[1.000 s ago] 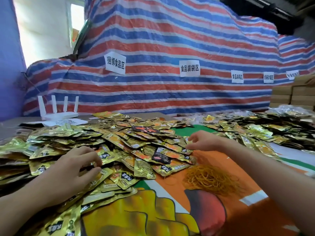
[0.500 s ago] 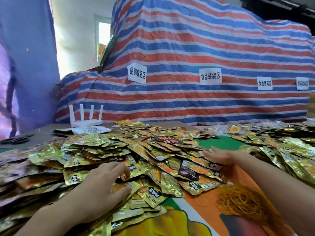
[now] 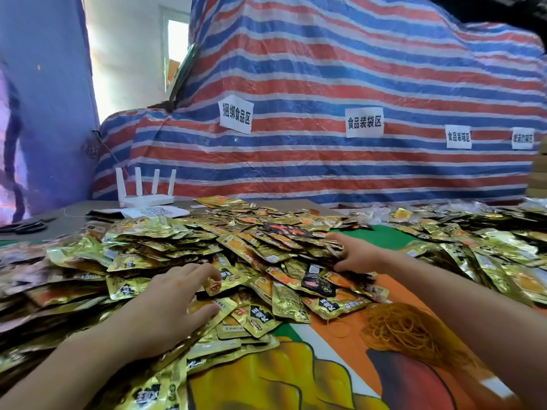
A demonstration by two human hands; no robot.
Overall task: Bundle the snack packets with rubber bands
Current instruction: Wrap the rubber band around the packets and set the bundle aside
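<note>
Gold snack packets, some black-and-red; orange rubber bands; a red, blue and white striped tarp; a white router.

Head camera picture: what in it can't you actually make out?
All in the head view:
Right hand fingers: tips buried among the snack packets, so any grip is unclear.
Rubber bands: the right forearm covers the pile's far side.
Far-right sign: too small and blurred to read.
Dark object by the left edge: blurred, unidentifiable.
</note>
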